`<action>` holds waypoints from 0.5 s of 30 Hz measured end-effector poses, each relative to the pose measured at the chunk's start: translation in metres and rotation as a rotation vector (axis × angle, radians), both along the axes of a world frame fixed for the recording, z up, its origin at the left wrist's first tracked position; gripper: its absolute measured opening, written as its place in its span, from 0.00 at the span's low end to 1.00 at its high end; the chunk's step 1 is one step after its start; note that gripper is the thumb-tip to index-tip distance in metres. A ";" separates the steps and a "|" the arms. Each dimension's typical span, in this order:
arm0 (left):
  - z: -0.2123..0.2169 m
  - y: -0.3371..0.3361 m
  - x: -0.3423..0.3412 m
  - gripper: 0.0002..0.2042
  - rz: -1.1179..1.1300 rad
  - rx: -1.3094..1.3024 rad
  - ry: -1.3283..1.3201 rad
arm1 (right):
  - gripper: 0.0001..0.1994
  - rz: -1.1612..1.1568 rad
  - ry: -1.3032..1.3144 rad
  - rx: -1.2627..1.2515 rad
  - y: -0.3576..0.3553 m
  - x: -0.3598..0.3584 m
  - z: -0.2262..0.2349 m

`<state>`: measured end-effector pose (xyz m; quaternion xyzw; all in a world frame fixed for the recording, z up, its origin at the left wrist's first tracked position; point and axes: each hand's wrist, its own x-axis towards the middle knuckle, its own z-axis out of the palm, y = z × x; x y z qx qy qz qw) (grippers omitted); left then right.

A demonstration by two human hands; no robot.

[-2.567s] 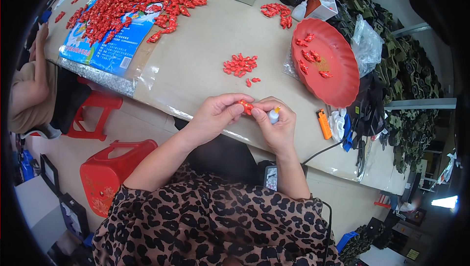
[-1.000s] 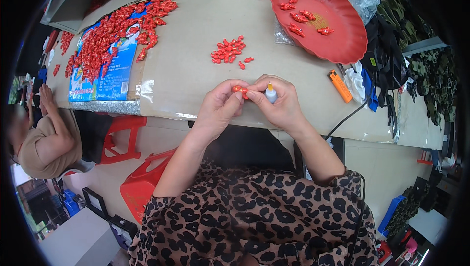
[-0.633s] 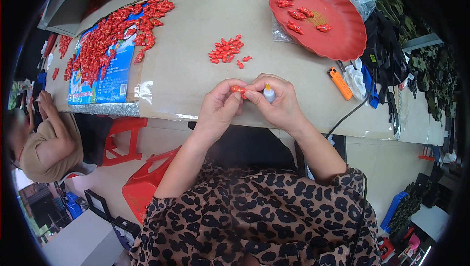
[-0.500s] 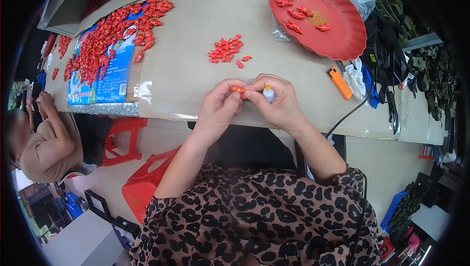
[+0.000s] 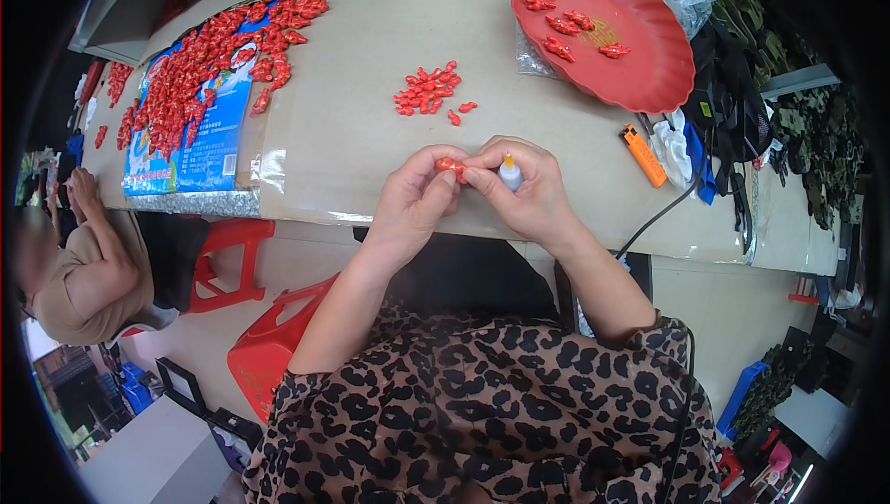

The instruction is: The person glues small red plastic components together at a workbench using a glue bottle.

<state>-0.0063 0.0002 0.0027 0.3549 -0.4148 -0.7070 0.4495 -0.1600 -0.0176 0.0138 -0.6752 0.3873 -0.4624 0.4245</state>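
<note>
Between the fingertips of my left hand (image 5: 408, 200) is a small glossy red figurine (image 5: 449, 165) with gold marks. The thumb and fingers of my right hand (image 5: 540, 196) meet at its right side. A small white squeeze bottle (image 5: 510, 176) with a yellowish tip is tucked in the curl of my right hand, tip upward. Both hands are closed and held together over the table's front edge. Just beyond them lies a loose cluster of small plain red pieces (image 5: 425, 94), with a few slightly apart on its right.
Many red figurines (image 5: 181, 96) cover a blue printed sheet (image 5: 218, 147) at left. A red scalloped tray (image 5: 640, 50) with several figurines stands at far right. An orange utility knife (image 5: 643, 157) lies near a black cable (image 5: 663, 212). Another person (image 5: 88, 272) sits at left by red stools (image 5: 264, 346).
My hands stay together on the red figurine with only tiny finger shifts. The whole view has shifted very slightly.
</note>
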 end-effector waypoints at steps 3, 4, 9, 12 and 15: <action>0.001 -0.001 0.001 0.09 -0.016 0.007 0.008 | 0.03 0.009 -0.022 0.028 0.000 0.000 0.000; 0.003 -0.001 0.000 0.09 -0.009 -0.003 -0.009 | 0.03 0.007 -0.016 0.034 0.000 -0.001 0.001; 0.006 -0.001 0.001 0.09 -0.009 -0.010 -0.045 | 0.04 0.001 -0.009 0.046 0.000 -0.001 0.001; 0.006 -0.001 0.001 0.09 -0.006 -0.016 -0.063 | 0.04 -0.004 -0.001 0.028 0.000 0.000 -0.001; 0.006 -0.001 0.000 0.09 0.003 -0.006 -0.103 | 0.04 -0.004 -0.011 0.043 0.000 0.000 -0.001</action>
